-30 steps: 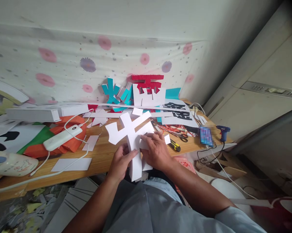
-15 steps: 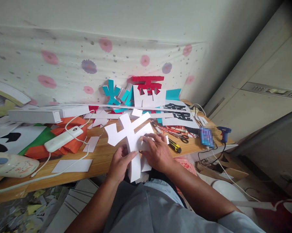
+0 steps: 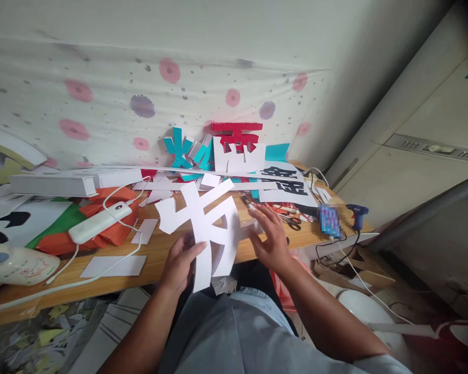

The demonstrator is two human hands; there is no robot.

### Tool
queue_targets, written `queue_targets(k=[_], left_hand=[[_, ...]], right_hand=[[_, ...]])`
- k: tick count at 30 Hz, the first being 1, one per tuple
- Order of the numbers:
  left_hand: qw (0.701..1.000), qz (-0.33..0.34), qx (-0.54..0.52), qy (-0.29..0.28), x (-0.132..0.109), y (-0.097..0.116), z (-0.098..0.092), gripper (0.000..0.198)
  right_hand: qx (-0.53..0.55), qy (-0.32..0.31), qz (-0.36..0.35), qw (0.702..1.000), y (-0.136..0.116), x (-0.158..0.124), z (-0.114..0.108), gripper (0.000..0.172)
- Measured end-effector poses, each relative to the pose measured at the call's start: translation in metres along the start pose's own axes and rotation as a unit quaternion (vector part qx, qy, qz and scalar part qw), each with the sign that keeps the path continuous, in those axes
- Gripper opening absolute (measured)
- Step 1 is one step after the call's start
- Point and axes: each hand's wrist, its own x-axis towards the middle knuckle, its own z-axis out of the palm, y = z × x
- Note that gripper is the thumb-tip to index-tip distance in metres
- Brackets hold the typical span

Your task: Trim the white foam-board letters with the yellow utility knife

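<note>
A white cut-out character (image 3: 202, 228) with thick sides, apparently of foam board, is tilted up over the table's front edge. My left hand (image 3: 179, 262) grips its lower left stroke, thumb on the front face and fingers behind. My right hand (image 3: 271, 236) hovers to the right of the character, apart from it, with fingers stretched and spread. A blurred pale piece shows between its thumb and fingers; whether the hand touches it I cannot tell. Behind this hand lie black-handled scissors (image 3: 294, 223) and red scraps.
On the wooden table (image 3: 156, 249) lie white card pieces (image 3: 114, 266) and a white power strip (image 3: 100, 222) with a trailing cable. Red (image 3: 237, 136) and teal (image 3: 178, 150) cut-out characters stand at the back. A blue glue gun (image 3: 357, 214) stands at the right end.
My right hand has come off the character and moved right, its fingers spreading. The character, still in my left hand, has shifted slightly left, showing its right-hand strokes.
</note>
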Motion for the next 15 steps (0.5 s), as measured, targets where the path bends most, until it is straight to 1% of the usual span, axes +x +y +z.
queue_targets(k=[1,4,5,6,9,10,12,15], left_hand=[[1.0,0.004,0.0,0.004,0.001,0.001,-0.005,0.07],[1.0,0.006,0.003,-0.003,0.004,0.003,-0.017,0.068],[1.0,0.004,0.005,-0.009,0.005,0.003,-0.019,0.066],[1.0,0.003,0.007,-0.014,0.005,0.004,-0.021,0.065],[1.0,0.0,0.013,-0.024,0.007,0.006,-0.023,0.064],[1.0,0.0,0.016,-0.026,0.008,0.007,-0.024,0.065],[0.999,-0.003,0.022,-0.034,0.009,0.01,-0.026,0.067],[0.997,-0.013,0.044,-0.054,0.011,0.018,-0.032,0.067]], right_hand=[[-0.002,-0.023,-0.003,1.0,0.009,-0.001,-0.005,0.059],[-0.005,-0.139,-0.058,0.989,0.03,-0.005,-0.017,0.077],[-0.008,-0.158,-0.074,0.985,0.035,-0.006,-0.019,0.078],[-0.011,-0.166,-0.085,0.982,0.038,-0.007,-0.019,0.073],[0.001,-0.166,-0.097,0.981,0.039,-0.008,-0.017,0.048],[0.009,-0.166,-0.098,0.981,0.038,-0.008,-0.017,0.043],[0.022,-0.173,-0.094,0.98,0.036,-0.009,-0.017,0.039],[0.049,-0.206,-0.085,0.974,0.036,-0.011,-0.021,0.046]])
